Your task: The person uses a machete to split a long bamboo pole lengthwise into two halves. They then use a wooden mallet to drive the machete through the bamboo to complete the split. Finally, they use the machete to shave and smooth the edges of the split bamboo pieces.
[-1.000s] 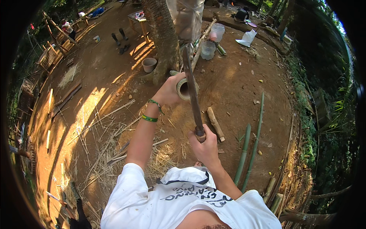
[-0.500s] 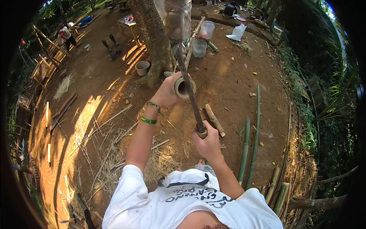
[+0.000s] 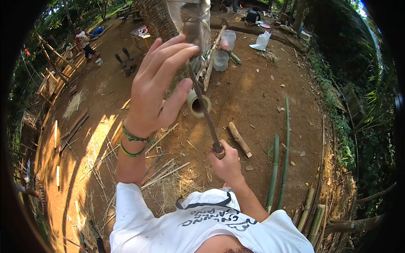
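Observation:
My right hand (image 3: 228, 162) grips the wooden handle of a machete (image 3: 206, 113), its long dark blade pointing up and away. The blade lies across the mouth of a thick bamboo tube (image 3: 191, 98), whose hollow end faces me; how deep the edge sits in it, I cannot tell. My left hand (image 3: 154, 90) is raised beside the tube, fingers stretched out and holding nothing. It hides part of the tree behind it. Two green bands circle that wrist.
Beyond stands a tree trunk (image 3: 157, 19) beside hanging clear plastic (image 3: 190, 17). Plastic containers (image 3: 220, 61) are at its right. A short log (image 3: 239, 140) and green bamboo poles (image 3: 274, 170) lie to my right, shavings (image 3: 168, 179) below. Another person (image 3: 84, 44) is far left.
My left hand has let go of the bamboo tube and risen with its fingers spread. The tube and machete have shifted slightly left and downward, with the blade still across the mouth.

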`<act>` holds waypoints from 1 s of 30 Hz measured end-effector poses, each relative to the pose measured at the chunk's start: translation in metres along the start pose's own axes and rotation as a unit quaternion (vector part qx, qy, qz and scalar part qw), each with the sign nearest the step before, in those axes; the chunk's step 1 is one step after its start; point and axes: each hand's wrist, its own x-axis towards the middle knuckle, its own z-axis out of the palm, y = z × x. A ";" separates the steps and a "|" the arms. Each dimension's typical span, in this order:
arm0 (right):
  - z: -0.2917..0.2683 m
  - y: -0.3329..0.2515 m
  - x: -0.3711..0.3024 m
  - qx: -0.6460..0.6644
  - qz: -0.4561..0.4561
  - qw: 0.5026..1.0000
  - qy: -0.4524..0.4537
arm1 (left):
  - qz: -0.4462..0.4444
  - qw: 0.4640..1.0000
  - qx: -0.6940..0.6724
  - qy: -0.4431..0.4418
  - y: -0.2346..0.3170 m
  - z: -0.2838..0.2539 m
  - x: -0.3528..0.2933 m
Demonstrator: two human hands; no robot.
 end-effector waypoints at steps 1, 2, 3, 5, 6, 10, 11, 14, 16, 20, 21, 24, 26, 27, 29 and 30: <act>-0.003 0.007 0.002 -0.008 0.008 1.000 0.007 | 0.070 0.997 0.026 -0.023 0.006 0.002 0.026; -0.003 0.010 0.002 -0.012 0.012 1.000 0.007 | 0.126 0.990 0.053 -0.032 0.011 0.000 0.050; -0.001 0.008 0.001 -0.008 0.013 1.000 0.004 | 0.181 0.979 0.088 -0.043 0.017 -0.003 0.065; 0.001 0.000 -0.001 0.000 0.009 1.000 -0.004 | 0.200 0.974 0.094 -0.056 0.031 -0.004 0.076; 0.000 -0.001 -0.002 0.004 0.006 1.000 -0.004 | 0.211 0.971 0.093 -0.060 0.037 -0.002 0.081; -0.003 0.005 0.004 0.003 -0.007 1.000 0.010 | 0.217 0.970 0.047 -0.096 0.041 0.031 0.081; -0.001 0.005 0.003 0.004 -0.016 1.000 0.008 | 0.188 0.974 0.025 -0.123 0.026 0.056 0.062; -0.003 0.009 0.007 0.020 -0.008 1.000 0.007 | 0.207 0.952 0.065 -0.214 0.010 0.080 0.053; -0.008 0.012 0.009 0.017 0.000 1.000 0.006 | 0.243 0.961 0.070 -0.110 0.021 0.064 0.083; -0.012 0.010 0.009 0.011 -0.019 1.000 0.017 | 0.271 0.961 0.027 -0.050 0.049 0.039 0.117; -0.014 0.004 0.018 -0.014 -0.023 0.999 0.019 | 0.261 0.964 -0.007 -0.048 0.053 0.041 0.114; 0.003 0.012 0.018 -0.043 0.007 0.999 -0.023 | 0.143 0.948 0.081 -0.273 -0.015 0.121 0.018; -0.004 0.022 0.019 -0.043 0.005 0.999 -0.001 | 0.194 0.955 0.065 -0.213 0.004 0.104 0.061; -0.008 0.025 0.021 -0.042 0.007 0.999 0.009 | 0.218 0.957 0.055 -0.185 0.016 0.090 0.085; -0.006 0.014 0.023 -0.026 0.024 0.999 -0.008 | 0.227 0.962 0.082 -0.132 0.034 0.042 0.112; -0.007 0.013 0.026 -0.028 0.025 0.999 -0.007 | 0.232 0.964 0.092 -0.096 0.034 0.033 0.118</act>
